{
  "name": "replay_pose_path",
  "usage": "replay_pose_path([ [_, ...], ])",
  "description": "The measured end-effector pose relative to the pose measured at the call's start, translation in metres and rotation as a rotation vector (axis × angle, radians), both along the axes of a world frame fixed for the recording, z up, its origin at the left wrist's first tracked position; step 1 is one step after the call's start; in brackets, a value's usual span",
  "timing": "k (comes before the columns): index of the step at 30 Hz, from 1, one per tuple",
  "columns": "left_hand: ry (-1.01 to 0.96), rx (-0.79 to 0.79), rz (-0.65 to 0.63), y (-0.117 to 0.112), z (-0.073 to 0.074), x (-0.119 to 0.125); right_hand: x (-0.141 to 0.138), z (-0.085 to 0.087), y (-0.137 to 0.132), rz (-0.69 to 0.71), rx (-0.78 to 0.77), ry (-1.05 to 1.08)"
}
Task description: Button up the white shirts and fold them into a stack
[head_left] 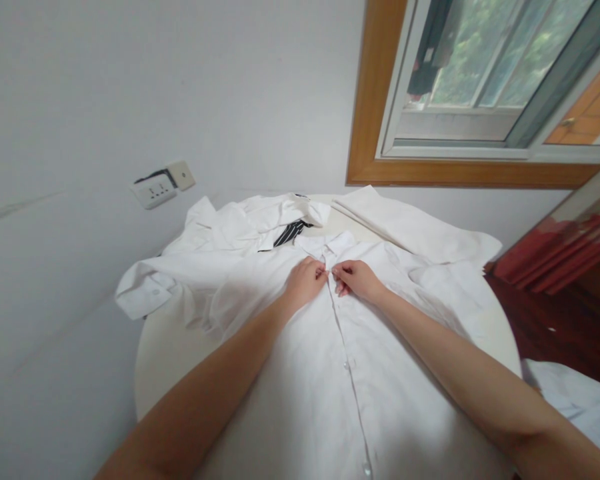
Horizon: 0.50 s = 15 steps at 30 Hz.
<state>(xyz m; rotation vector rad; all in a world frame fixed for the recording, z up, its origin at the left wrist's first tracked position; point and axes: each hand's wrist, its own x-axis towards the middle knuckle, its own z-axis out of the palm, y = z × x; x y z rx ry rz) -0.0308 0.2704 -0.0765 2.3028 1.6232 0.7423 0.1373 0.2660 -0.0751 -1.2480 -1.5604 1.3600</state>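
A: As the eye travels in from the left wall, what comes first?

B: A wall socket (pixel 159 189), then a crumpled shirt (pixel 215 247) heaped at the far left of the round table (pixel 160 360), with a black striped piece (pixel 290 232) showing in its folds. It looks pushed aside to leave room.

A: And the hands?

B: The left hand (pixel 305 280) has its fingertips pinched together on one edge of the button placket (pixel 347 363) of the white dress shirt (pixel 300 400), just below the collar (pixel 330 248). The right hand (pixel 359 279) is pinched on the opposite edge, and the two nearly touch. I judge they grip there to bring both front edges together at a top button.

A: How does that shirt lie?

B: It lies flat and front up across the middle of the table. Its long axis follows the placket, with the collar pointing away toward the wall and the hem toward the person. The lower buttons appear closed.

A: Further right?

B: A folded white garment (pixel 410 227) rests on the table's far right, under a wood-framed window (pixel 375 120), with dark red furniture (pixel 555 267) beyond.
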Motion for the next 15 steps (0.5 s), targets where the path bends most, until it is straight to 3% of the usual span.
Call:
replay_pose_path([
  [9,0.014,0.025,-0.014,-0.001,-0.001,-0.002,-0.001,0.001,-0.001,0.016,0.005,0.006],
  [15,-0.107,0.041,0.026,0.003,-0.009,-0.002,-0.004,-0.001,-0.003,-0.017,0.033,0.015],
])
